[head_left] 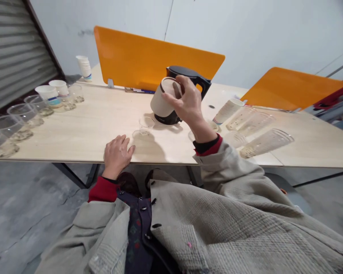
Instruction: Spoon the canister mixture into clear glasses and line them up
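Note:
My right hand [187,101] is shut around a tilted cream-and-black electric kettle [162,101], high over the wooden tabletop [97,127]. Its fingers wrap the cream body near the top, and the black handle [203,83] rises behind them. Just left of the kettle's black base stands a small clear plastic cup [146,125]. My left hand [117,155] rests at the table's front edge, touching the wood and holding nothing. Several clear cups [265,143] lie on their sides to the right, beside a tilted stack of paper cups [228,111].
A row of clear cups [21,116] runs along the left side, near paper cups [50,94] and an upright paper-cup stack [84,67]. Orange dividers [148,57] stand along the far edge. A metal roller shutter [14,49] is at far left.

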`<state>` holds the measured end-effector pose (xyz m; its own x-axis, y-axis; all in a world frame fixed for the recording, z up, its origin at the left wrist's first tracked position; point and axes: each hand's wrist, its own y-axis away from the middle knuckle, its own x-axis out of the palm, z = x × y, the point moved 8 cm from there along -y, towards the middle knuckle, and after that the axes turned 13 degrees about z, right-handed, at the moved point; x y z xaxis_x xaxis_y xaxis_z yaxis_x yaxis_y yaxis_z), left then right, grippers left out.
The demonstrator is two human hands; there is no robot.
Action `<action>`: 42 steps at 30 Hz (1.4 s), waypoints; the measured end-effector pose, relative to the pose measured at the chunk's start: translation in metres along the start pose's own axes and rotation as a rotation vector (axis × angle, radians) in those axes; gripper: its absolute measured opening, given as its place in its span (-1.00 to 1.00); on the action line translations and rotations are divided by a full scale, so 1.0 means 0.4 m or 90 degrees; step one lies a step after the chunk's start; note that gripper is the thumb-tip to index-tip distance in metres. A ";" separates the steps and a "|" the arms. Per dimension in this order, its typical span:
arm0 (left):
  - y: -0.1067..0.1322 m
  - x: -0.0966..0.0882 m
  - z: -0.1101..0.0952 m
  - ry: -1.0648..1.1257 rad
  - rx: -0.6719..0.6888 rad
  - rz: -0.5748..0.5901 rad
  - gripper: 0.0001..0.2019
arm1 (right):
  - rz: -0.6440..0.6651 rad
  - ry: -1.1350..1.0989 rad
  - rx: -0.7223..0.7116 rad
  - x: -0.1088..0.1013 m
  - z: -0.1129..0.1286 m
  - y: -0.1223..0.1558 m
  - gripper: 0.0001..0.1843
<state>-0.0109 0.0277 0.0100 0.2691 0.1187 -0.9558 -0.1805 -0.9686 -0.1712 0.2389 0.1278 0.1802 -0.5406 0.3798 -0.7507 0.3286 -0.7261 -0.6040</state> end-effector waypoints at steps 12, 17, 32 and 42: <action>0.006 -0.002 0.014 0.086 0.036 -0.033 -0.49 | 0.184 -0.103 0.081 0.123 0.134 0.243 -0.23; 0.015 -0.011 0.001 0.210 0.119 -0.028 -0.34 | 0.224 -0.078 0.093 0.184 0.152 0.263 -0.25; -0.026 0.000 -0.073 0.443 0.065 0.004 -0.05 | 0.252 0.007 0.053 0.207 0.201 0.268 -0.08; -0.027 0.004 -0.072 0.379 -0.015 0.009 -0.11 | 0.212 -0.052 0.054 0.231 0.193 0.278 -0.15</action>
<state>0.0185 0.0320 0.0173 0.7522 -0.0302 -0.6582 -0.1689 -0.9744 -0.1483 0.1659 0.0381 0.0644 -0.4759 0.0702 -0.8767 0.4330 -0.8490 -0.3030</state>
